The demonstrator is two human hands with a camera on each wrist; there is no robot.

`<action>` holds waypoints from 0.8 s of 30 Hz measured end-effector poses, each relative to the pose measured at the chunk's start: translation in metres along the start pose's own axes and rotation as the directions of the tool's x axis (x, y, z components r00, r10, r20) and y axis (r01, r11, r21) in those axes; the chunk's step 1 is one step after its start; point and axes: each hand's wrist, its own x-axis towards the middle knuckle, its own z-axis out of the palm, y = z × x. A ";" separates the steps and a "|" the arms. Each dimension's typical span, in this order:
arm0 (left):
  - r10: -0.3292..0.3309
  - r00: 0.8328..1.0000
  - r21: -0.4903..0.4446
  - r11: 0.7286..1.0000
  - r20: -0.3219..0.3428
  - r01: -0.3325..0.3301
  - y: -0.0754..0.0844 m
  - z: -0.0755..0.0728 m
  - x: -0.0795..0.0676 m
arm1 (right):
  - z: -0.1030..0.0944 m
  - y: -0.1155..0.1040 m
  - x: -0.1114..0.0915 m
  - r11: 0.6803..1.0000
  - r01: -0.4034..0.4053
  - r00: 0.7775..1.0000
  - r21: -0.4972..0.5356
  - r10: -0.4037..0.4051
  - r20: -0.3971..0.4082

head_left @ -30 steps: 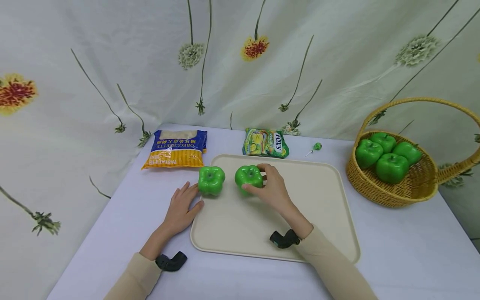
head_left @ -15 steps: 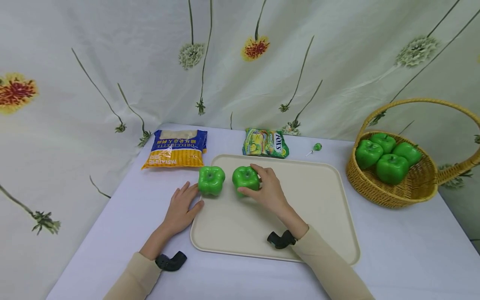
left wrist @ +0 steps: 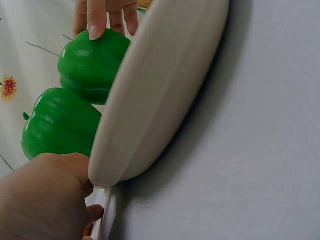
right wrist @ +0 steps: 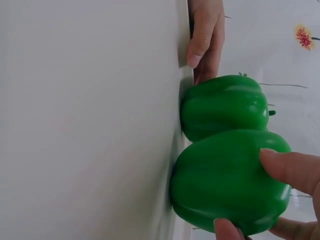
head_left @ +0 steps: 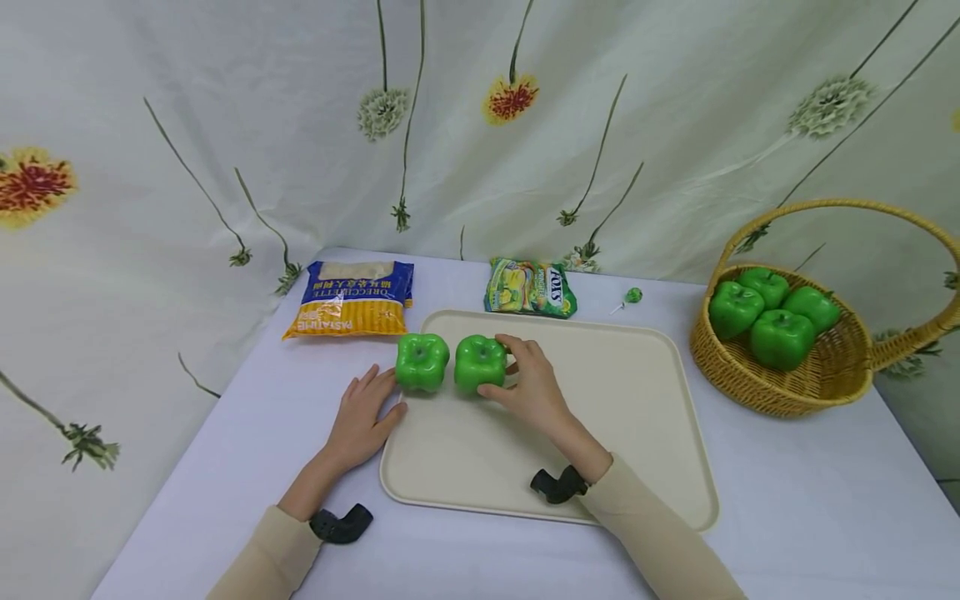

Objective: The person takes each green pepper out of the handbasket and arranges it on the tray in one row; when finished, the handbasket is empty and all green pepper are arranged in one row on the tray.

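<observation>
Tray rim (head_left: 487, 510) partly behind left pepper (head_left: 422, 363)

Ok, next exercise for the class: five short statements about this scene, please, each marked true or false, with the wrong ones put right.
1. The right hand holds a green pepper. True.
2. The wicker basket contains four peppers. True.
3. The pasta bag lies to the left of the green bag. True.
4. The left hand grips the pasta bag. False: the left hand lies at the left edge of the tray.
5. The lollipop is inside the basket. False: the lollipop lies on the table.
</observation>
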 end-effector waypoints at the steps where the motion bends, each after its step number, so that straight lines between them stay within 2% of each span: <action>1: 0.000 1.000 0.001 1.000 0.000 0.000 0.000 0.000 0.000 | 0.001 0.000 0.000 1.000 0.005 1.000 0.000 -0.005 -0.002; 11: 0.000 1.000 -0.001 1.000 -0.001 0.000 0.002 -0.002 0.000 | 0.006 0.001 -0.002 0.999 0.035 0.999 0.010 -0.035 -0.006; 24: 0.006 1.000 0.008 1.000 -0.005 -0.006 0.000 0.000 0.000 | 0.007 -0.003 -0.004 1.000 0.026 1.000 0.017 -0.026 -0.007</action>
